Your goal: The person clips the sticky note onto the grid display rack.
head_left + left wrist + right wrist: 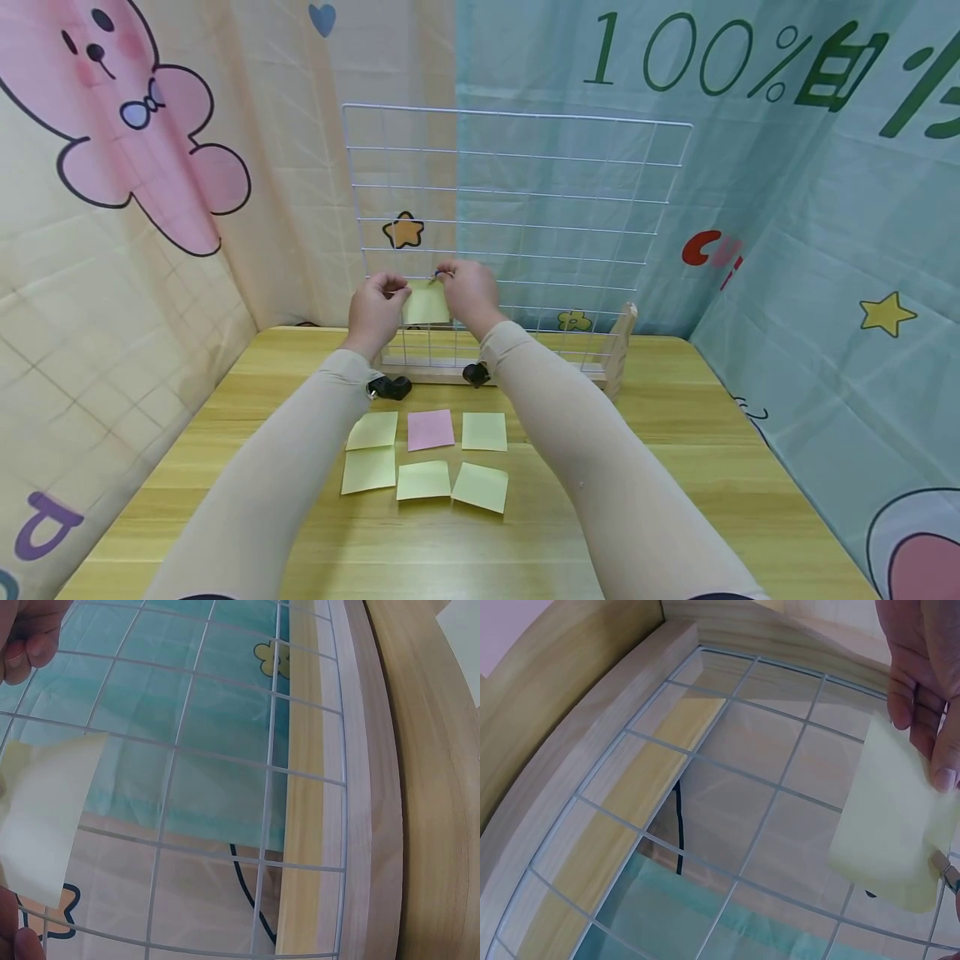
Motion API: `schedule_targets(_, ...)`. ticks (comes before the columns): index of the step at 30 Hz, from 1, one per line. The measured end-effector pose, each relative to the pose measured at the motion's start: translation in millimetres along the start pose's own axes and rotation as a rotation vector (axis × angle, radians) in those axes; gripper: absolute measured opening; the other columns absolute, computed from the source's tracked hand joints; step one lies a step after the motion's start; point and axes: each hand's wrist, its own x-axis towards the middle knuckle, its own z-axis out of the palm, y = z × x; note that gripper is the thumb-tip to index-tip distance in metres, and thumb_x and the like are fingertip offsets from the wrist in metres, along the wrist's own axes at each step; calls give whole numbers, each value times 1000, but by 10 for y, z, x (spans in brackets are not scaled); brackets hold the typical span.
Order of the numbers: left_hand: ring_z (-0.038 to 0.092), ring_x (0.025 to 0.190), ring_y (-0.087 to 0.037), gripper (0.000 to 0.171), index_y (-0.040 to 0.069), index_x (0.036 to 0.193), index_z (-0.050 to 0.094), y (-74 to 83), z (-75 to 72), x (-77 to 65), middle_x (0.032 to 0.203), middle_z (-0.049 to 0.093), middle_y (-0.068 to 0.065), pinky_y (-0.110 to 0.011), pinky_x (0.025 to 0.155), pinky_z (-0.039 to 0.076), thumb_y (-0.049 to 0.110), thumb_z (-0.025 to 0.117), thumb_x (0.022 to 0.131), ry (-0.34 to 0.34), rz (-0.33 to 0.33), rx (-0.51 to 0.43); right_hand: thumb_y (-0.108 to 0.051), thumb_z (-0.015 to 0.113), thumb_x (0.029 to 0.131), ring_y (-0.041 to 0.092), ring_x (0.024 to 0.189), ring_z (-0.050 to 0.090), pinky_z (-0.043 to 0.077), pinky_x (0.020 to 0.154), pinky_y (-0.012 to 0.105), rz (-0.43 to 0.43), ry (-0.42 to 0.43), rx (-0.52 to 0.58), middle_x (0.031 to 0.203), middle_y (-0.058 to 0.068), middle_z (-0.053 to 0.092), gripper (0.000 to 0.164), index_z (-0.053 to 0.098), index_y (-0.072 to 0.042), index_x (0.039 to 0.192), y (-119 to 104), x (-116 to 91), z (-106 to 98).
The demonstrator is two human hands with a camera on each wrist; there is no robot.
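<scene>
A pale yellow sticky note point(427, 302) sits against the lower left of a white wire grid point(517, 200). My left hand point(377, 315) pinches the note's left edge near the top; the right wrist view shows its thumb and fingers on the paper. At the upper right corner, my right hand point(472, 293) grips a small wooden clothespin point(942, 865) that touches the note. In the right wrist view, most of the right hand is out of frame. The left wrist view shows the note point(49, 817) and only fingertips of the left hand.
A wooden base point(427, 374) with an upright side post point(621, 350) supports the grid. On the wooden table point(645, 500), several yellow sticky notes point(483, 432) and one pink note point(431, 430) lie in two rows. Printed curtains hang behind and at both sides.
</scene>
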Motion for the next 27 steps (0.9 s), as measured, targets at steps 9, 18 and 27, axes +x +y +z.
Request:
schedule_targets(9, 68, 107, -29, 16, 5, 116, 70, 14, 10, -5, 115, 72, -14, -34, 83, 52, 17, 66, 105, 10, 3, -10, -26, 60, 109, 17, 110, 74, 60, 85, 32, -27, 16, -16, 127, -3, 77, 27, 78, -19, 127, 7, -1, 2)
schedule_targets(18, 68, 105, -30, 16, 5, 114, 70, 25, 12, -11, 115, 72, -15, -34, 81, 52, 17, 66, 105, 19, 7, 0, -26, 57, 110, 17, 110, 74, 59, 81, 32, -51, 4, -31, 131, -2, 75, 30, 75, -22, 133, 32, -7, 0)
schedule_targets(27, 67, 104, -29, 16, 5, 115, 69, 9, 18, -4, 115, 72, -14, -32, 79, 51, 17, 65, 105, 23, 9, 0, -25, 52, 112, 18, 69, 61, 45, 51, 24, -55, -56, 30, 139, 1, 71, 34, 67, -24, 142, 69, -15, -13)
